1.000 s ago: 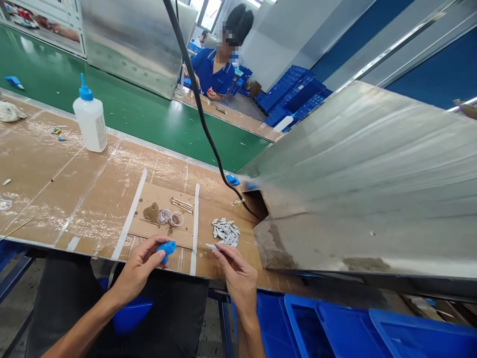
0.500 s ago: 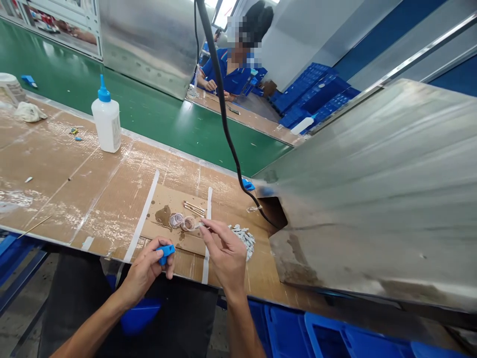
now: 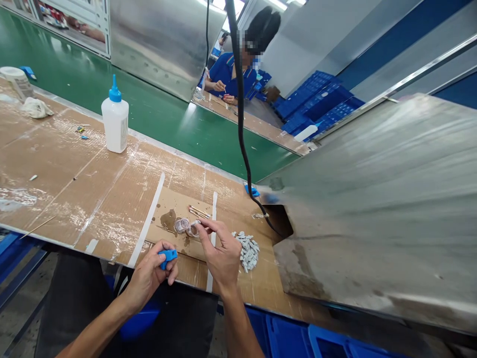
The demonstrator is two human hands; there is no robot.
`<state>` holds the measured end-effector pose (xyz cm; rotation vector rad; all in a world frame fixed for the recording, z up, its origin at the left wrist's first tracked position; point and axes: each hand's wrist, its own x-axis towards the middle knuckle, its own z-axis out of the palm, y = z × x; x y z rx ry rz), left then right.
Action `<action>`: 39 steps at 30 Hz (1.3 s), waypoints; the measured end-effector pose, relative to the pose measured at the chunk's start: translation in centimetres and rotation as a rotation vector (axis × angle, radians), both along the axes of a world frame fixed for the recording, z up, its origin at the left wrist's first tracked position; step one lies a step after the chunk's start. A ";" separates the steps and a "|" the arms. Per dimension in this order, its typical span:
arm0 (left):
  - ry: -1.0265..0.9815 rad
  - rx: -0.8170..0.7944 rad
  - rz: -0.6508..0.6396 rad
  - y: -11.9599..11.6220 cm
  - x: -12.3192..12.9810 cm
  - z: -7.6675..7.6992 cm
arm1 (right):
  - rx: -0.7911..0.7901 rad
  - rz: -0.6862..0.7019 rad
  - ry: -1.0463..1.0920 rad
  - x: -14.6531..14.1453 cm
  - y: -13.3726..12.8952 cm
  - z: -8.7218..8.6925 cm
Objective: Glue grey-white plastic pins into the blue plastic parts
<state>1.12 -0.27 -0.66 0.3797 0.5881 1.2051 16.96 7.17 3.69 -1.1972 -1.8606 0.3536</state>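
A small blue plastic part is held between the fingers of my left hand, near the table's front edge. My right hand pinches a small pale piece over the right one of two small round cups. The left cup stands beside it on a cardboard sheet with dark wet spots. Behind the cups lie several thin sticks. To the right of my right hand is a pile of small grey pieces.
A white bottle with a blue nozzle stands at the back left. A black cable hangs down to the table by a metal panel. Another person sits beyond the green surface.
My right hand has moved slightly left and its pale piece is now over the right cup. My left hand still holds the blue part. The view has shifted a little.
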 end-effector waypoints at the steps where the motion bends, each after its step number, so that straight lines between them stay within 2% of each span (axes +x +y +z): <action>1: 0.002 -0.001 0.001 0.0 0.0 0.0 | 0.001 0.005 -0.004 -0.1 0.1 -0.1; 12: 0.021 0.021 -0.006 0.1 0.2 -0.6 | 0.049 0.073 -0.039 -1.0 0.5 -0.6; 17: 0.069 0.035 0.017 -0.2 0.4 -1.1 | 0.043 0.047 0.002 -0.8 0.3 -0.8; 24: 0.177 0.075 0.011 -0.7 0.6 -1.8 | -0.225 -0.101 0.395 0.1 -2.8 -1.0; 32: 0.311 0.104 -0.017 -0.8 0.4 -0.8 | -0.284 -0.094 0.499 0.1 -7.1 -1.0; 39: 0.389 0.102 -0.029 -0.8 0.3 0.5 | -0.336 -0.008 0.542 -0.7 -7.9 -1.7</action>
